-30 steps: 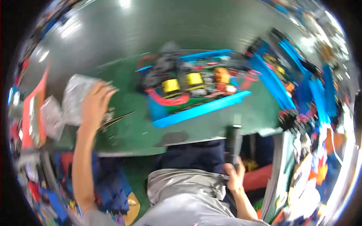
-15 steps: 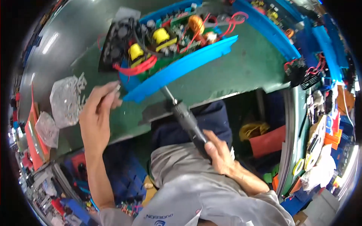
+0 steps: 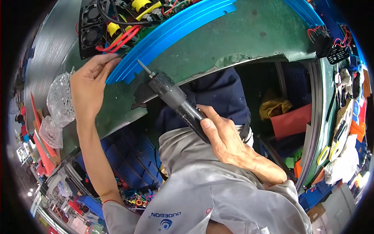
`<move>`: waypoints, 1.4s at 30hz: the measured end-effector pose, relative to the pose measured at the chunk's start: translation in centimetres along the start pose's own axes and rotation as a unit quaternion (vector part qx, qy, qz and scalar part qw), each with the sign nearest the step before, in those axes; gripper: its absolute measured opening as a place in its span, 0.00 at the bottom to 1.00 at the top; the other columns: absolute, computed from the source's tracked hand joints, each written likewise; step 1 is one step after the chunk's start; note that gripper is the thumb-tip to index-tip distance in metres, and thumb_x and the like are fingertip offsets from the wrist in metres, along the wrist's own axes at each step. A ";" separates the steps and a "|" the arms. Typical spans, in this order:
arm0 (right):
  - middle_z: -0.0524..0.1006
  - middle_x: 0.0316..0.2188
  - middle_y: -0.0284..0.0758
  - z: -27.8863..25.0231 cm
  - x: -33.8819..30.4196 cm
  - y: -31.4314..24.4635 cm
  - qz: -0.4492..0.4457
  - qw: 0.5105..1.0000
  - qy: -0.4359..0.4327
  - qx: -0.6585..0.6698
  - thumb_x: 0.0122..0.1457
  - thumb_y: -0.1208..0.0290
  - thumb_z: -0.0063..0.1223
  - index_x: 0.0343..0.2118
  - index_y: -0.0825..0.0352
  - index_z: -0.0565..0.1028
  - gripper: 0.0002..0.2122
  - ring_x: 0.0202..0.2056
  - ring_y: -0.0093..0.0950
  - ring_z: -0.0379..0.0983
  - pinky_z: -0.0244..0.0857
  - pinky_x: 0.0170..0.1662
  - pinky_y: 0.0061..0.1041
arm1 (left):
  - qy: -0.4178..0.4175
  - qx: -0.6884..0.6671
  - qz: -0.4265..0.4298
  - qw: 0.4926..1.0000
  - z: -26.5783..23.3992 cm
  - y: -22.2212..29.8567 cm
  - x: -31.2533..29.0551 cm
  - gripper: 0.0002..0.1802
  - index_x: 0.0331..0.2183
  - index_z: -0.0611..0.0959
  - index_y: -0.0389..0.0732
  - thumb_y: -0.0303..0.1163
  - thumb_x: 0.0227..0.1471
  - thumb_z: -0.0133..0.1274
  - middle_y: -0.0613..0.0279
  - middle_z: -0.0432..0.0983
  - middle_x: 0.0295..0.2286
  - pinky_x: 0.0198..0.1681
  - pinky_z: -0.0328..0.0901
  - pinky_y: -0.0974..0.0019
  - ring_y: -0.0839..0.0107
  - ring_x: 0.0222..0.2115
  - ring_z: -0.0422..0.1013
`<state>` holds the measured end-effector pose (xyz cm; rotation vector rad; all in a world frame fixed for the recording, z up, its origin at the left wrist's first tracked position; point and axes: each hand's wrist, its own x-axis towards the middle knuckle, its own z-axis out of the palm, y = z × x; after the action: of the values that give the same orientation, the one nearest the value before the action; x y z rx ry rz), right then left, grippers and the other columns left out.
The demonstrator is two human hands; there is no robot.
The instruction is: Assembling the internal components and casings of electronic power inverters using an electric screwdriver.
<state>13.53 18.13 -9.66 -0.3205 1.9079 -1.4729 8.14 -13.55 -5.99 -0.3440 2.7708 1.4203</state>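
My right hand (image 3: 222, 134) is wrapped around a black electric screwdriver (image 3: 183, 105). Its bare bit points up and left, with the tip appearing at the near side wall of a blue metal housing (image 3: 171, 31); whether it touches cannot be told. At the housing's left end is my left hand (image 3: 91, 80), thumb and fingers pinched together. Whatever lies between those fingertips is hidden. Inside the housing are yellow-wrapped transformers (image 3: 114, 29), thick red wires (image 3: 124, 39) and a black end panel with two fans (image 3: 92, 27).
Clear plastic bags of small parts (image 3: 60, 99) lie left of my left hand. The green bench top (image 3: 249, 37) has a worn front edge. Another blue housing piece (image 3: 306, 13) is at the far right, by a black part with red wires (image 3: 325, 43).
My left hand has come up to the housing's left end; the small silver piece at its fingertips no longer shows. The screwdriver has moved up and left. The view has shifted, so the housing appears higher.
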 end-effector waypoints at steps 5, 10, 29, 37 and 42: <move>0.75 0.24 0.49 0.0 0.3 -0.2 0.011 1.000 -0.007 0.007 0.72 0.57 0.38 0.56 0.71 0.66 0.20 0.29 0.50 0.76 0.66 0.34 0.42 | -0.018 -0.014 0.002 1.000 -0.2 -0.1 0.5 0.09 0.42 0.84 0.29 0.21 0.61 0.54 0.60 0.83 0.35 0.44 0.70 0.75 0.78 0.36 0.77; 0.77 0.28 0.51 0.7 0.6 0.5 0.000 0.998 0.021 0.052 0.72 0.55 0.40 0.58 0.70 0.66 0.22 0.32 0.50 0.77 0.68 0.38 0.41 | -0.051 0.013 -0.001 0.999 -0.4 0.2 0.7 0.09 0.42 0.84 0.30 0.23 0.62 0.54 0.62 0.83 0.35 0.43 0.70 0.75 0.79 0.36 0.77; 0.77 0.32 0.52 0.1 0.6 0.1 0.006 1.000 0.001 0.019 0.72 0.57 0.41 0.57 0.70 0.66 0.21 0.35 0.50 0.77 0.68 0.40 0.40 | -0.044 -0.003 0.000 0.999 -0.2 -0.4 1.0 0.10 0.43 0.84 0.29 0.23 0.62 0.54 0.62 0.83 0.34 0.42 0.71 0.75 0.80 0.35 0.77; 0.72 0.21 0.44 0.2 0.5 1.1 0.031 0.996 -0.030 0.077 0.73 0.53 0.35 0.59 0.70 0.66 0.24 0.25 0.37 0.74 0.65 0.33 0.34 | -0.042 -0.008 0.007 0.999 -0.2 -0.4 0.9 0.10 0.43 0.84 0.29 0.23 0.62 0.54 0.62 0.83 0.35 0.42 0.70 0.76 0.80 0.35 0.76; 0.75 0.32 0.45 0.7 0.3 1.5 0.018 0.996 -0.019 0.081 0.73 0.51 0.31 0.60 0.72 0.66 0.27 0.35 0.36 0.75 0.65 0.42 0.32 | -0.048 -0.026 0.019 0.998 -0.3 -0.9 1.1 0.09 0.43 0.84 0.30 0.23 0.62 0.54 0.63 0.82 0.34 0.41 0.70 0.76 0.81 0.35 0.76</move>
<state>14.10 17.93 -11.20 -0.2362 1.7428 -1.5732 7.32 -14.51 -6.67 -0.2176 2.6819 1.4781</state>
